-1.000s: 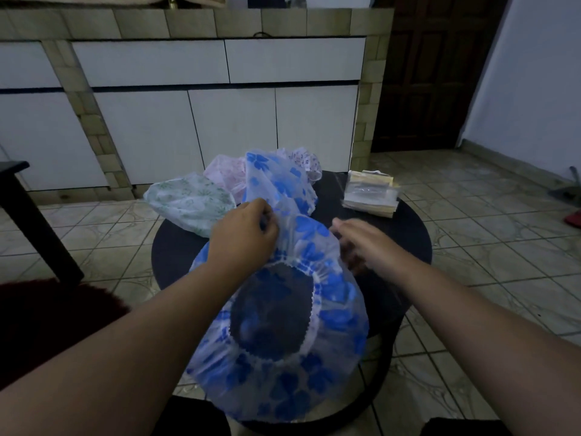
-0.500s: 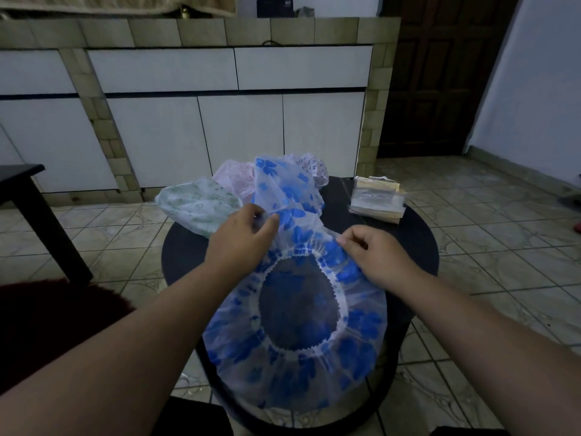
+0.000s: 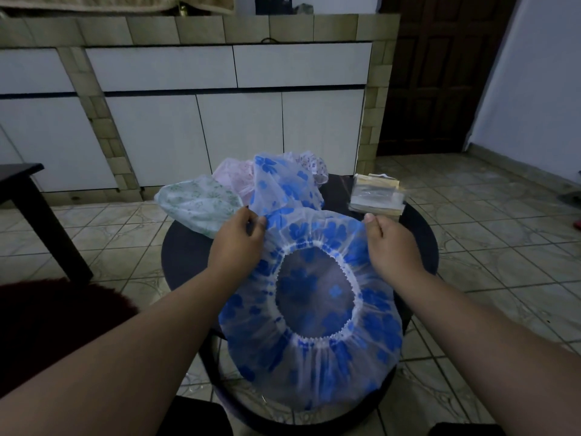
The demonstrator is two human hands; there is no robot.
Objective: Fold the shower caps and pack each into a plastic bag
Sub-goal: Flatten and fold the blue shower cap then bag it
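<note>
A blue-flowered shower cap hangs spread out in front of me, its elastic opening facing me. My left hand pinches its top edge on the left, and my right hand pinches the top edge on the right. Behind it on the round black table lie more caps: another blue-flowered one, a green-patterned one, a pink one and a white one with small dots. A stack of clear plastic bags sits at the table's far right.
White cabinets with tan tile trim stand behind the table. A dark table leg rises at the left, and a dark red cushion lies at my lower left. A dark wooden door is at the back right. Tiled floor surrounds the table.
My right hand took hold of the cap's top edge, and both hands moved apart, stretching the cap wide. The elastic opening now shows as a broad oval.
</note>
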